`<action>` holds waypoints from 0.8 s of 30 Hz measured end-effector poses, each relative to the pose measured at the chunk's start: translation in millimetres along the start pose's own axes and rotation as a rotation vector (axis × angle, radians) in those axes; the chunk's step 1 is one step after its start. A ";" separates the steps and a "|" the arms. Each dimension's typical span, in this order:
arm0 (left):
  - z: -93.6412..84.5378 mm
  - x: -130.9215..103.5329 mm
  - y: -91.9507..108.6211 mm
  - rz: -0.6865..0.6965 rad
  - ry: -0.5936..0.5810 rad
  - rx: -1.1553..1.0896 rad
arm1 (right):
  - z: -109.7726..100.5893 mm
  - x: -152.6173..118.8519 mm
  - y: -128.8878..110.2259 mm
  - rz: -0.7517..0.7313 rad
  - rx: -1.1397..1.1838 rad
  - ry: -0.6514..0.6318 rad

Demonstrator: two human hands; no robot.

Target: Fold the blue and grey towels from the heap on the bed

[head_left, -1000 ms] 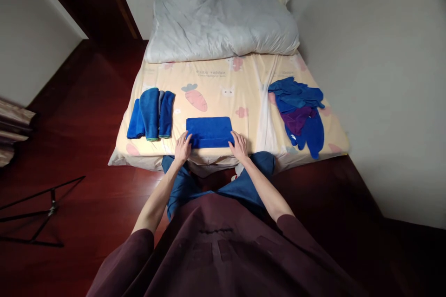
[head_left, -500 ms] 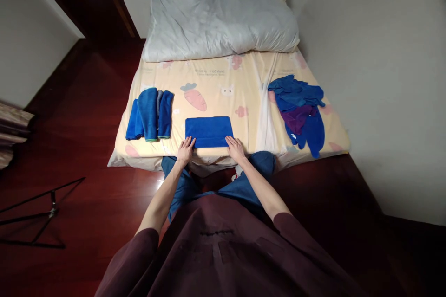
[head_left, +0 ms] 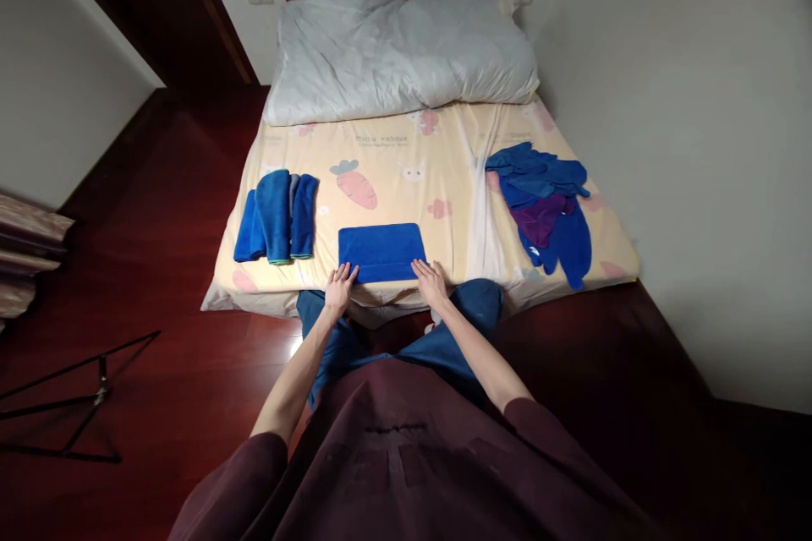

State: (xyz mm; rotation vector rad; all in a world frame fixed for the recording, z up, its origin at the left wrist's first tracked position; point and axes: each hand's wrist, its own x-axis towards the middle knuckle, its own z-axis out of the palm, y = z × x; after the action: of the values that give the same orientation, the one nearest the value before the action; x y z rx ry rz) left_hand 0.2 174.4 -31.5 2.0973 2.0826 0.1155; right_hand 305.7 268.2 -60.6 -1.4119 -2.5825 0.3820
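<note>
A flat, folded blue towel [head_left: 381, 243] lies near the front edge of the bed, with a narrow strip marked off by a crease along its near side. My left hand [head_left: 341, 286] rests on the towel's near left corner, fingers stretched out over the cloth. On the near right corner lies my right hand [head_left: 431, 281], its fingers also extended and pressed on the fabric. Whether the thumbs reach under the edge cannot be made out.
Several folded blue towels [head_left: 274, 220] sit at the bed's left. A loose pile of blue and purple cloths [head_left: 539, 207] lies right. Behind is a rumpled pale quilt [head_left: 406, 51] on the patterned sheet [head_left: 381, 131]. Black stand legs [head_left: 69, 397] cross the floor at left.
The view has tilted up slightly. Both hands and the blue towel sit slightly nearer to me on the sheet. The folded towels and loose pile stay in place.
</note>
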 end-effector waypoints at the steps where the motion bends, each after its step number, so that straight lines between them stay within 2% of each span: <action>1: 3.2 -5.8 0.5 0.006 0.007 -0.005 | 3.1 -6.6 -0.9 0.006 0.011 0.016; 4: 10.7 -15.7 2.0 0.005 0.030 -0.031 | 10.8 -18.8 -5.1 0.054 0.045 0.060; 7: 12.6 -14.7 1.0 0.000 0.039 -0.056 | 12.3 -19.2 -8.0 0.102 0.075 0.079; 17: 14.9 -14.7 -5.9 0.032 0.068 -0.139 | 6.0 -16.3 -5.4 0.080 0.149 0.112; 21: 18.1 -6.5 -20.2 0.032 0.084 -0.311 | 1.2 -7.5 8.4 0.097 0.294 0.134; 24: 18.1 1.1 -34.3 -0.037 0.109 -0.501 | -2.9 1.7 22.1 0.119 0.465 0.165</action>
State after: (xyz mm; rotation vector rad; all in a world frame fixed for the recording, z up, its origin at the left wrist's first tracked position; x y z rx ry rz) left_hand -30.2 174.2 -55.6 1.7779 1.8917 0.6824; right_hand 323.2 281.4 -64.5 -1.3583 -2.1028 0.7871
